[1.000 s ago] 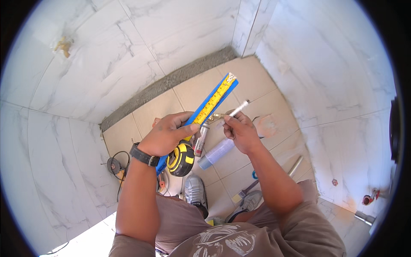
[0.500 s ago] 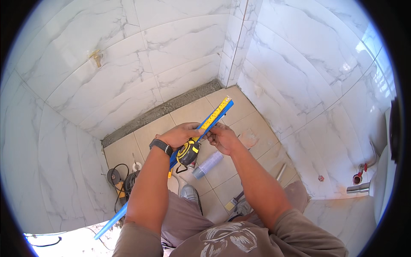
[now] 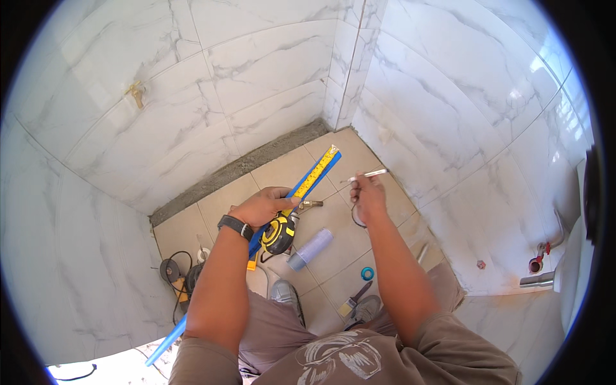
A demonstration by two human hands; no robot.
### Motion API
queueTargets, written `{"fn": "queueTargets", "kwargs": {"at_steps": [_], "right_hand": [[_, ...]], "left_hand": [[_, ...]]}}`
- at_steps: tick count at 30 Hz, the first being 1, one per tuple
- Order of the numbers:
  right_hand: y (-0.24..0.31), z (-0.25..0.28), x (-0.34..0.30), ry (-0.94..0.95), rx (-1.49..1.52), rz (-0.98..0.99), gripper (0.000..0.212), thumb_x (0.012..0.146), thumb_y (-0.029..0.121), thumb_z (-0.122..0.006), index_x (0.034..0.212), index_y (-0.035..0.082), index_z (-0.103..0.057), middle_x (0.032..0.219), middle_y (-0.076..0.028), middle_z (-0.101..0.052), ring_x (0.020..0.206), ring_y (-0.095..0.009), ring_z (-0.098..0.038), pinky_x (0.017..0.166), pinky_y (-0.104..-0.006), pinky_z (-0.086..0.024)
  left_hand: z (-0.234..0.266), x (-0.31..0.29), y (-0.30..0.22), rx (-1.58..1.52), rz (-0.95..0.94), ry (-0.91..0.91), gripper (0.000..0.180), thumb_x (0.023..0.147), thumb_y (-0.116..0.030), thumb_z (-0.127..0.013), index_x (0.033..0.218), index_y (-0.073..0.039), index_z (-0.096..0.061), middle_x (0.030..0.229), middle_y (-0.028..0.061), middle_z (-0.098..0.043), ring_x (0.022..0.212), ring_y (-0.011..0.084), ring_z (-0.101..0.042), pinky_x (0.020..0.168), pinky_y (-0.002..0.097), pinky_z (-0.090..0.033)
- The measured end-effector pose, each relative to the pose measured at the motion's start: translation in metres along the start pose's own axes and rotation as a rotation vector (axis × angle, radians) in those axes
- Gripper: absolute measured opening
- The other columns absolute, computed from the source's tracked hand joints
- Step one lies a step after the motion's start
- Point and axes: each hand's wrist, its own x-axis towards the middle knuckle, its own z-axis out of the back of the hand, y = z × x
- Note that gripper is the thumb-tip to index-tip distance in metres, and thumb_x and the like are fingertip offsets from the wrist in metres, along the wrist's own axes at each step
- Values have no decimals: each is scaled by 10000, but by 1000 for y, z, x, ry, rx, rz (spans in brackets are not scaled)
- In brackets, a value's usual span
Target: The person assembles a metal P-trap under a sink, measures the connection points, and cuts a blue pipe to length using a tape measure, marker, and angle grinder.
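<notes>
My left hand [image 3: 263,206] is closed round a long blue pipe [image 3: 333,164] and a tape measure [image 3: 278,235] with a black and yellow case. The tape's yellow blade [image 3: 314,173] is drawn out along the pipe, its hooked tip near the pipe's upper end. Behind my left forearm, the pipe runs on to the lower left. My right hand [image 3: 369,199], apart from the pipe, pinches a slim white pen [image 3: 371,174], its thin dark tip pointing left toward the pipe.
On the tiled floor lie a purple-grey cylinder [image 3: 310,249], a paintbrush [image 3: 355,300], a blue ring-shaped roll [image 3: 367,273] and a metal tap [image 3: 311,203]. A corded power tool [image 3: 172,273] lies at left. A brass tap [image 3: 135,94] and red-handled valve [image 3: 538,259] project from marbled walls.
My right hand has left the pipe and moved to the right, the white pen now showing in its fingers. My left hand keeps hold of the pipe and tape measure.
</notes>
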Motion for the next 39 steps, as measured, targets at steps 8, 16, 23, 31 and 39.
{"fn": "queueTargets", "kwargs": {"at_steps": [8,16,23,31,39], "right_hand": [[76,-37,-20,354,-584,752,344,1024,181,-665,1335,39,-627,1087,-102,-755,995,-193,-706,856,-328,-550],[91,-57,-31,346,-1001,675,352,938,168,-737,1274,72,-699,1101,-155,-765,968,-264,-725,873,-370,-543],[101,-53,-24,410,-1047,625,389,906,208,-805,1253,61,-709,1107,-149,-768,955,-274,-726,861,-377,-542],[89,-55,-27,382,-1036,695,404,911,227,-807,1256,56,-687,1130,-162,-761,982,-315,-731,846,-403,-550],[92,-56,-29,377,-1061,594,425,919,255,-803,1273,56,-673,1106,-162,-756,1001,-324,-729,835,-411,-554]], "left_hand": [[-3,-1,0,-123,-11,20,499,1011,-233,-704,1385,77,-591,1060,34,-713,846,72,-662,741,243,-572],[2,3,8,-24,-9,9,487,1029,-265,-688,1379,63,-601,1070,21,-704,893,71,-651,809,243,-555],[6,10,12,37,-1,27,417,1029,-291,-696,1288,32,-643,1043,9,-689,868,68,-622,780,252,-536],[-1,3,0,180,-10,-64,512,1034,-481,-645,1213,-5,-705,968,16,-672,869,104,-579,793,281,-482],[-4,0,-14,278,45,-98,576,1036,-489,-638,1275,33,-693,1088,73,-713,957,134,-603,878,285,-498]]}}
